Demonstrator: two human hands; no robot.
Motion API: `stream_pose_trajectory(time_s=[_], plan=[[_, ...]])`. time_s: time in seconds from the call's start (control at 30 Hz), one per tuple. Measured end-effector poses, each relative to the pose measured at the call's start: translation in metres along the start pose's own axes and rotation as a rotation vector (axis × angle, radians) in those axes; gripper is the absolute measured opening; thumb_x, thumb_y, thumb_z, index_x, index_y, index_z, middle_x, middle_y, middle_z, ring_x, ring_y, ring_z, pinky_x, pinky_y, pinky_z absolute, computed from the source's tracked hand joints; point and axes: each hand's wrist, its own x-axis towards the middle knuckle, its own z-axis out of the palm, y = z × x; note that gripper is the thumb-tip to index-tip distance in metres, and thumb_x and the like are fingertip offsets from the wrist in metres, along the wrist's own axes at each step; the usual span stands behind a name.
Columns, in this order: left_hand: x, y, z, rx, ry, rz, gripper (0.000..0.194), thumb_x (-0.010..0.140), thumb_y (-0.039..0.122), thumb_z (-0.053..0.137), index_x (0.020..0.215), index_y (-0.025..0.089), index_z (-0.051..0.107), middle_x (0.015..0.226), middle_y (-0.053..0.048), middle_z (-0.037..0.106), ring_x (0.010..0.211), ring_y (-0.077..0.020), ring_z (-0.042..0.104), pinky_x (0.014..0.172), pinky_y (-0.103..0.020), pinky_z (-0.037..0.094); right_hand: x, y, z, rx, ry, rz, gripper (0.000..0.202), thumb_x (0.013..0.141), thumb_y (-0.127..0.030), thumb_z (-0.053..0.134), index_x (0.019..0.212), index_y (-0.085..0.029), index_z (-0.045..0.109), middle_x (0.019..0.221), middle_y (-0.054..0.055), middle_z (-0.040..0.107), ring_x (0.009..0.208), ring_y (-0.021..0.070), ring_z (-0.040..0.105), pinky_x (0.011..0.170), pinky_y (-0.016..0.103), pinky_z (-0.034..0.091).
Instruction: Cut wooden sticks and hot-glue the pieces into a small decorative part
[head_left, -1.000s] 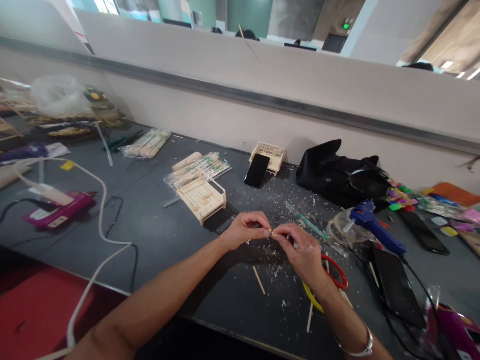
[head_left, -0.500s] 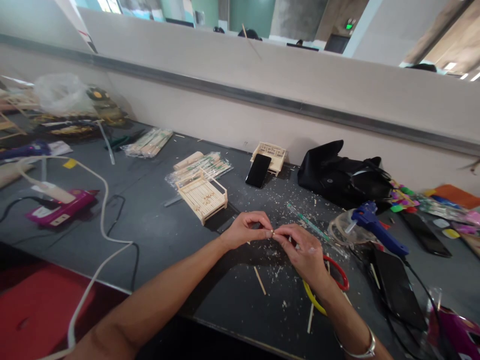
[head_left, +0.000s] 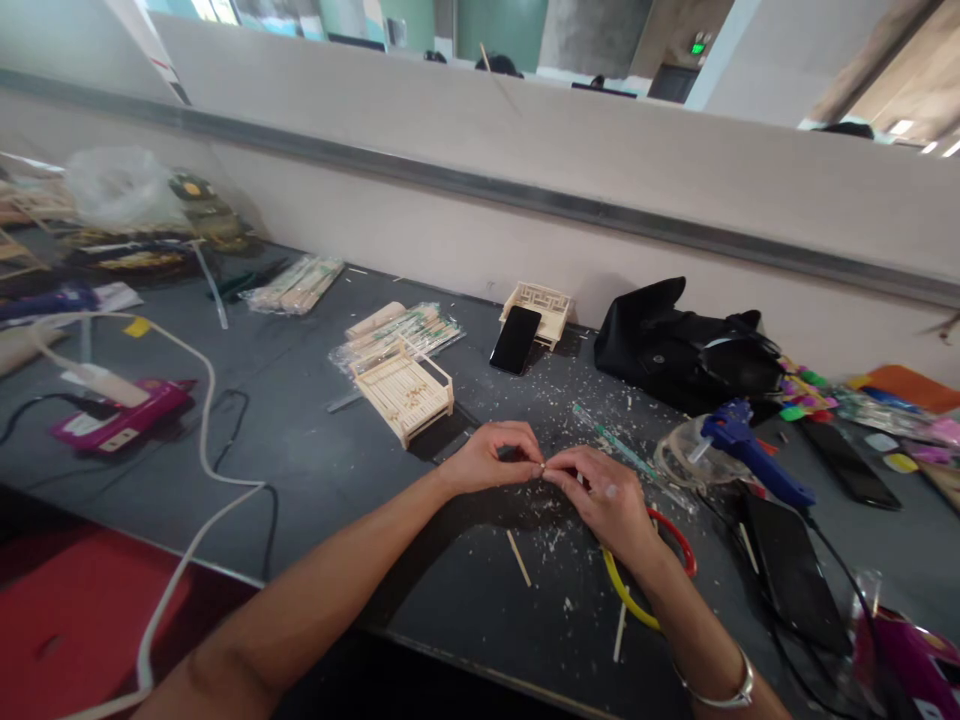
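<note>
My left hand (head_left: 489, 462) and my right hand (head_left: 606, 498) meet fingertip to fingertip above the dark table. Pinched between them is a tiny pale piece of wooden stick (head_left: 543, 468), mostly covered by the fingers. Below the hands lies a loose wooden stick (head_left: 519, 558) among scattered shavings. Partly under my right wrist are scissors with a yellow and red handle (head_left: 628, 596). Left of my hands stands a miniature bed-like frame of sticks (head_left: 403, 398), small bits scattered on its slats.
A phone (head_left: 516, 340) leans on another stick-built piece (head_left: 547, 310) near the wall. At right are a black bag (head_left: 675, 350), a blue glue gun (head_left: 739, 445) and a dark phone (head_left: 799, 570). Bagged sticks (head_left: 420, 335) and a magenta power strip (head_left: 124, 420) occupy the left.
Almost nothing differs. Both hands keep the same pinch at the same spot, and the whole view has shifted very slightly.
</note>
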Motion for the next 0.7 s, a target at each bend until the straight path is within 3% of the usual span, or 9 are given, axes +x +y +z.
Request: stream_pose_trajectory(time_s=[0.3,0.43,0.7], plan=[[0.000,-0.002,0.004,-0.310,0.099,-0.137,0.030,0.072,0.043,0.081,0.071,0.014,0.073,0.073,-0.003,0.064,0.069,-0.0125,0.057,0.069,-0.026,0.044,0.000,0.001,0.002,0.173,0.070,0.188,0.021,0.089,-0.043,0.065,0.084,-0.023,0.070,0.072,0.000,0.073,0.057,0.0140,0.063,0.053,0.024,0.051],[0.000,-0.002,0.007,-0.409,0.136,-0.198,0.030,0.069,0.042,0.084,0.069,0.014,0.072,0.071,-0.001,0.062,0.066,-0.0109,0.054,0.066,-0.025,0.043,0.000,-0.003,0.002,0.166,0.104,0.157,0.018,0.091,-0.038,0.064,0.082,-0.023,0.071,0.073,0.001,0.073,0.058,0.0139,0.064,0.054,0.024,0.051],[0.000,-0.001,0.009,-0.394,0.125,-0.214,0.032,0.067,0.044,0.084,0.068,0.014,0.072,0.070,-0.001,0.061,0.066,-0.0111,0.053,0.066,-0.025,0.042,0.001,-0.010,0.007,0.121,0.161,0.082,0.018,0.093,-0.029,0.061,0.078,-0.022,0.069,0.068,0.000,0.071,0.054,0.0122,0.061,0.052,0.023,0.049]])
